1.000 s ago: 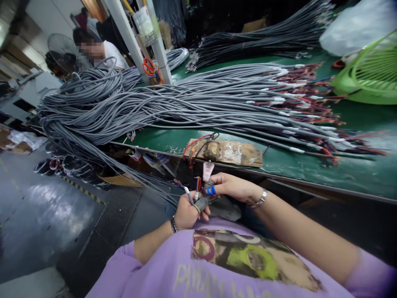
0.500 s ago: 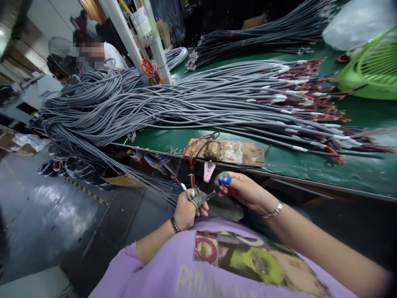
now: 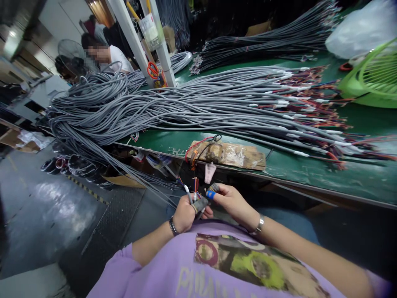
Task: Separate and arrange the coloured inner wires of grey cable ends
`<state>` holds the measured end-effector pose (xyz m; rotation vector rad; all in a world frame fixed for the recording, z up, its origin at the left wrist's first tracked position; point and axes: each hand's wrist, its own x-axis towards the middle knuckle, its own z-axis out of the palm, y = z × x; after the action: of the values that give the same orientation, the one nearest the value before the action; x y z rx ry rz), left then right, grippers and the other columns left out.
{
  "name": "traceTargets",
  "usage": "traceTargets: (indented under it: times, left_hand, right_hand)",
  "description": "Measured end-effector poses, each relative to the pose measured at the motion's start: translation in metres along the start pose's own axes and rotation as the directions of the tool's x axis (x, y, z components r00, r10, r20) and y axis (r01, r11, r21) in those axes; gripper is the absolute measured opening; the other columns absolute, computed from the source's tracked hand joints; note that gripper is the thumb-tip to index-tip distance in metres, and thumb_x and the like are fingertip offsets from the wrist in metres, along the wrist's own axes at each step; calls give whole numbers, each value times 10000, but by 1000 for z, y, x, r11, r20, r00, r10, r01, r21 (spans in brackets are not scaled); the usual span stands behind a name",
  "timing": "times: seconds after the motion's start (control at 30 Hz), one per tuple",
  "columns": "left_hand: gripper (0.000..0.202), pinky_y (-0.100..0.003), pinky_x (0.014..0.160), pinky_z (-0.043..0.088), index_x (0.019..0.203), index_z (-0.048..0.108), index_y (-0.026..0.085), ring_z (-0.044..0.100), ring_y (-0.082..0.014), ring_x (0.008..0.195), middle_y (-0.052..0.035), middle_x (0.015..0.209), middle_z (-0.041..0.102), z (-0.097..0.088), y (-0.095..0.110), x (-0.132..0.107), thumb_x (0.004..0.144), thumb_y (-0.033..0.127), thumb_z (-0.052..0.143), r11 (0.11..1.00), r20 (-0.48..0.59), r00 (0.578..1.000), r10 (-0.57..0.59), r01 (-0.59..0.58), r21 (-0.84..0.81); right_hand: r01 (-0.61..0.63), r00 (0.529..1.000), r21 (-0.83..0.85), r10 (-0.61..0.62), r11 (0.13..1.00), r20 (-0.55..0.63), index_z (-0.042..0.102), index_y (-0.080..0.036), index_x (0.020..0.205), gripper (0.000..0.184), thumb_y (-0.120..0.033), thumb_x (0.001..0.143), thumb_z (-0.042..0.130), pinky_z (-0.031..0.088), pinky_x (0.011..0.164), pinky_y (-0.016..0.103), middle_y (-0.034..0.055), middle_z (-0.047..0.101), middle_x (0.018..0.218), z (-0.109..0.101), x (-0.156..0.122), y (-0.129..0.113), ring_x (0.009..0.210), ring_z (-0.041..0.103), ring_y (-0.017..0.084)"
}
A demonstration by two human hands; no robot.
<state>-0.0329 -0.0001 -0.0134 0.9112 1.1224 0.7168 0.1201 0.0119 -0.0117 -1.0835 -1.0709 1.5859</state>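
My left hand (image 3: 185, 213) is closed round the ends of grey cables (image 3: 190, 194). White sleeves and split coloured wires (image 3: 195, 184) stick up past its fingers. A worn grey cover wraps its thumb. My right hand (image 3: 231, 203) meets the left thumb tip, its own thumb and forefinger pinched together. Blue tape circles the right thumb, and a dirty grey cover is on the forefinger. The fingers hide most of the thin wire ends at the pinch. Beyond the hands, a pink clip (image 3: 210, 173) hangs at the bench edge, under a wooden board (image 3: 238, 155).
A large heap of grey cables (image 3: 173, 103) lies along the green bench (image 3: 288, 182) and drapes off its left end. Black cables (image 3: 248, 45), a green fan (image 3: 372, 78) and a plastic bag (image 3: 356, 29) lie behind. A post (image 3: 166, 62) rises from the bench. Another person (image 3: 116, 58) is at far left.
My right hand has moved left to my left hand, and its fingers now cover the green and red wire ends that stuck out there. My left hand stays closed on the cables.
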Motion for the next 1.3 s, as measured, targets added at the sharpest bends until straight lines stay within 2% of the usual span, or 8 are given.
traceTargets:
  times: [0.13,0.37,0.5,0.67,0.87,1.03,1.2,1.3]
  left_hand:
    - [485,-228,486,452,655,581,132,613,-145,489,-63,553,653,-5,-1,-2,652,596,722,998,40,999,8,-10,56]
    - [496,-182,357,305,690,542,143,574,-128,392,-24,509,613,-3,-1,3,611,591,739,976,-203,975,89,-127,-179]
    - [479,-180,354,296,715,527,152,575,-127,392,-8,509,605,-1,-3,5,631,575,736,966,-249,963,104,-157,-205]
    - [480,-182,364,320,695,510,161,598,-130,421,-20,538,623,1,-5,4,660,597,707,985,-215,968,132,-152,-80]
    - [448,-195,402,407,685,523,160,612,-138,440,-29,549,641,-4,-3,6,690,576,690,995,-24,996,81,-80,59]
    - [418,-177,384,379,677,529,154,588,-119,409,-10,517,619,-6,-7,8,695,529,714,993,-50,993,104,-101,63]
    - [439,-173,365,330,702,525,152,584,-118,407,-10,522,615,0,-9,11,691,553,701,973,-229,966,122,-161,-162]
    - [471,-178,361,323,724,521,153,593,-134,415,-8,516,609,2,-8,12,650,574,719,968,-250,966,71,-127,-218]
  right_hand:
    - [-16,996,-9,17,1000,92,590,-202,616,322,-485,658,739,390,520,279,-22,556,527,6,7,-2,491,453,122]
    - [-82,997,75,83,994,-8,576,-178,590,329,-445,655,757,326,503,255,-41,480,513,3,12,6,497,390,97]
    - [-137,991,82,135,987,24,575,-182,634,348,-485,680,741,368,527,265,-36,505,549,1,11,6,509,421,102]
    - [-118,989,9,117,993,89,612,-180,769,382,-522,673,752,346,502,258,-22,571,579,6,12,-1,506,471,109]
    - [-82,975,3,80,997,207,580,-206,707,325,-508,736,696,367,468,276,-28,558,476,9,13,-6,425,482,127]
    - [48,997,-127,-41,991,61,606,-203,657,337,-506,670,755,404,512,287,2,603,569,8,15,-2,511,500,139]
    - [-59,998,-11,59,998,-29,566,-188,652,394,-538,687,743,326,468,263,-29,522,523,8,12,7,464,401,96]
    - [-73,996,61,75,995,-38,552,-187,653,415,-546,663,760,330,466,262,-31,524,538,11,10,6,462,420,94]
